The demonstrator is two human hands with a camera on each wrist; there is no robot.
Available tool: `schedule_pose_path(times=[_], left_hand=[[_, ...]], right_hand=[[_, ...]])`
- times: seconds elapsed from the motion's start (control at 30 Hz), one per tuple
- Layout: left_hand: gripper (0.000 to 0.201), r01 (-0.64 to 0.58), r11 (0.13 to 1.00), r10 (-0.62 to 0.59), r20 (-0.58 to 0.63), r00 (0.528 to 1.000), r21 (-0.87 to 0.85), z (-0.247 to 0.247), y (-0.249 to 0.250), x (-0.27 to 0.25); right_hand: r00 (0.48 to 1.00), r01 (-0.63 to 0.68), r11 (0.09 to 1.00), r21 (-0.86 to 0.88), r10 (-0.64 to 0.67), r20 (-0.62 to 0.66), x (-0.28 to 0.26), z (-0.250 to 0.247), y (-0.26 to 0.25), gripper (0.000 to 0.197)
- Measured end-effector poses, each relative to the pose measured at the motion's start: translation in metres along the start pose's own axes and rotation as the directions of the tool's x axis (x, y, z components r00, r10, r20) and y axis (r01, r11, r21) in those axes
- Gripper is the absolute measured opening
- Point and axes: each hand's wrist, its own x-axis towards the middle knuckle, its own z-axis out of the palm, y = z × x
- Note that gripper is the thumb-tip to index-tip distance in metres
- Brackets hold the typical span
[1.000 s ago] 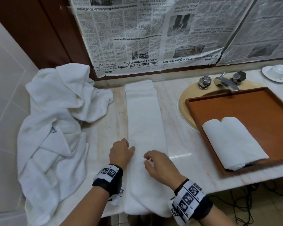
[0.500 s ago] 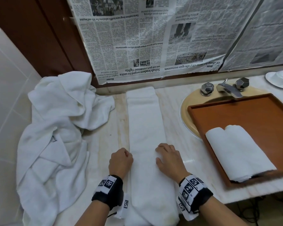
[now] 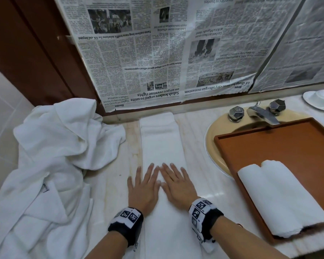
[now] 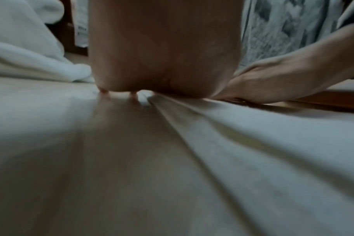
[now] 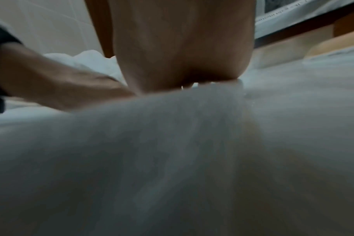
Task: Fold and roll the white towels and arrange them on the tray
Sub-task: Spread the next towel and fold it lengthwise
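Note:
A white towel (image 3: 162, 143) folded into a long narrow strip lies on the marble counter, running from the back wall to the front edge. My left hand (image 3: 143, 186) lies flat on its left border, fingers straight, partly on the counter. Beside it my right hand (image 3: 176, 184) presses flat on the strip, fingers spread. Both wrist views are blurred and show a palm down on white cloth: the left hand (image 4: 162, 52) and the right hand (image 5: 182, 47). A rolled white towel (image 3: 281, 197) lies in the near part of the brown wooden tray (image 3: 288, 144).
A heap of crumpled white towels (image 3: 49, 165) covers the counter's left side. The tray sits over a beige sink (image 3: 217, 139) with a metal tap (image 3: 262, 114). A white cup and saucer (image 3: 322, 98) stand at the back right. Newspaper (image 3: 166, 49) covers the wall behind.
Both hands have gone from curled at the strip's edges to flat with straight fingers, and have slid a little farther from me along the towel. My head has moved closer.

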Motion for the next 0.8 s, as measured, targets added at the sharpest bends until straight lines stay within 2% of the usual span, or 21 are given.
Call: schedule_pose_path(times=[0.1, 0.23, 0.4, 0.53, 0.7, 0.8], left_hand=[[0.054, 0.047, 0.999, -0.047, -0.004, 0.999, -0.014, -0.003, -0.011, 0.005], [0.054, 0.137, 0.989, -0.136, 0.020, 0.991, -0.049, -0.013, -0.017, 0.011], [0.054, 0.105, 0.989, -0.102, 0.030, 0.994, -0.108, -0.021, -0.002, 0.020], [0.054, 0.114, 0.992, -0.111, 0.045, 0.993, -0.061, -0.016, 0.006, 0.030], [0.058, 0.174, 0.983, -0.170, 0.068, 0.983, -0.051, -0.023, 0.010, 0.060], [0.060, 0.211, 0.975, -0.203, 0.108, 0.973, -0.074, -0.033, 0.012, 0.077]], right_hand=[[0.999, 0.019, 0.999, -0.050, -0.017, 0.040, 0.005, -0.001, 0.021, 0.068], [1.000, -0.007, 1.000, -0.022, 0.007, -0.016, 0.014, -0.006, 0.047, 0.081], [0.993, -0.100, 0.993, 0.057, 0.103, -0.052, 0.037, -0.019, 0.059, 0.071], [0.988, -0.144, 0.986, 0.085, 0.148, -0.039, 0.062, -0.029, 0.059, 0.060], [0.983, -0.166, 0.978, 0.128, 0.174, -0.058, 0.082, -0.043, 0.068, 0.059], [0.991, -0.106, 0.988, 0.108, 0.114, -0.074, 0.064, -0.045, 0.056, 0.061]])
